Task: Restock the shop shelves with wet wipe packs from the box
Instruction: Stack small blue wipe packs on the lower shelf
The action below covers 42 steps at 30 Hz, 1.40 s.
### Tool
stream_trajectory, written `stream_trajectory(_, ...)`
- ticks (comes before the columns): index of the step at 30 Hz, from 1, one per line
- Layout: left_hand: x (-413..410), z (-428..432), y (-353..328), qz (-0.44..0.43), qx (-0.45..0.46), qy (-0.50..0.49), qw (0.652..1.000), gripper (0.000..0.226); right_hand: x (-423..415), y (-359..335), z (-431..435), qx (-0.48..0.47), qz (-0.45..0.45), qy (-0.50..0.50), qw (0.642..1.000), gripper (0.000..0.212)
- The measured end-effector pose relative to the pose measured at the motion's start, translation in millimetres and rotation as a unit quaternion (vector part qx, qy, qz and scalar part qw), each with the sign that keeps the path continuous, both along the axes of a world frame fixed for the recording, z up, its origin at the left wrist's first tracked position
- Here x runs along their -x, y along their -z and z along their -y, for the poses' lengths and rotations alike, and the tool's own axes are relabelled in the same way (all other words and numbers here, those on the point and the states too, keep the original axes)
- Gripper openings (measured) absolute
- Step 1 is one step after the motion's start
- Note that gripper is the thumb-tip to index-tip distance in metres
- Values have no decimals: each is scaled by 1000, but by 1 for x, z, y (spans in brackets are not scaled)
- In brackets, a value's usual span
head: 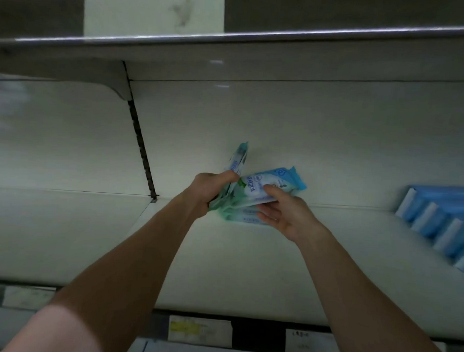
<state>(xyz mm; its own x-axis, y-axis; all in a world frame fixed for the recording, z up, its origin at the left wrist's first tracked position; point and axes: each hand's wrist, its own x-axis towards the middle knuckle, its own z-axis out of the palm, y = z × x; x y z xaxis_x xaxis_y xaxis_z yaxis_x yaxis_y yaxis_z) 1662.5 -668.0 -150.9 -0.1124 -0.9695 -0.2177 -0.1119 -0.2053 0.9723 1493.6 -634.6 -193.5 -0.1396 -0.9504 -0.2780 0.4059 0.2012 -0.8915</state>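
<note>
Both my arms reach over a pale shelf board (221,268) toward its back. My left hand (210,189) grips a green and white wet wipe pack (238,160) that stands tilted on end. My right hand (282,210) holds a small stack of wet wipe packs (273,185), thumb on the blue and white top pack and fingers under the lower ones. The stack sits low over the shelf near the back panel. The box is not in view.
A row of blue and white packs (441,225) stands at the shelf's right end. An upper shelf with a metal rail (258,36) overhangs. A slotted upright (142,142) divides the back panel. Price labels (200,331) line the front edge.
</note>
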Motion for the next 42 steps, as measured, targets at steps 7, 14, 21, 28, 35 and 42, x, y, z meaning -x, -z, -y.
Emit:
stream_trajectory(7, 2, 18, -8, 112, 60, 17, 992, 23, 20, 1, 11, -22, -89, 79, 993, 11)
stream_trajectory(14, 5, 25, 12, 186, 121, 46, 974, 34, 29, 7, 32, -9, -316, 85, 945, 18)
stream_trajectory(21, 3, 34, 31, 251, 156, 62, 953, 82, 25, 25, 42, -35, -452, 96, 886, 22)
stream_trajectory(28, -2, 32, 41, 176, 84, 85, 977, 42, 26, 36, 42, -76, -405, 50, 910, 33)
stream_trajectory(35, -5, 30, 51, 177, 54, 100, 978, 38, 29, 31, 44, -62, -383, 20, 921, 26)
stream_trajectory(42, -3, 32, 45, 213, 110, 82, 967, 39, 31, 30, 46, -58, -520, 42, 851, 26)
